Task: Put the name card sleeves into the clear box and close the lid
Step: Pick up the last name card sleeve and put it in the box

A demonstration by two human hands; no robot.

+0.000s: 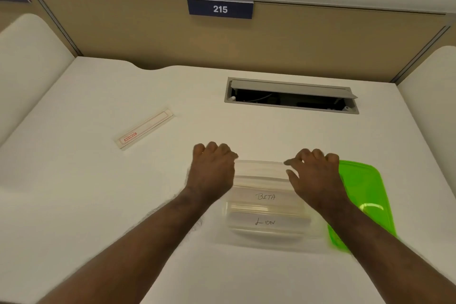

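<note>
Two hands (212, 168) (313, 175) holding one sleeve (260, 168), two sleeves (265, 207) boxed, one lid (362, 195)

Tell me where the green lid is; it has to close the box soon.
The green lid lies flat on the desk at right, beside the clear box, partly under the right forearm.

A white desk (98, 205) carries everything, its far edge meeting a tan partition. Set into its surface at the back right is a grey cable hatch (291, 96), its flap tilted open over a dark cavity. On the left half lies 1 flat card sleeve (144, 129) with red printing at its near end, set diagonally and well apart from the rest. Near the front centre stands a clear box (267, 234), lid off. Just beside it on the right a green lid (362, 187) lies on the desk.
</note>
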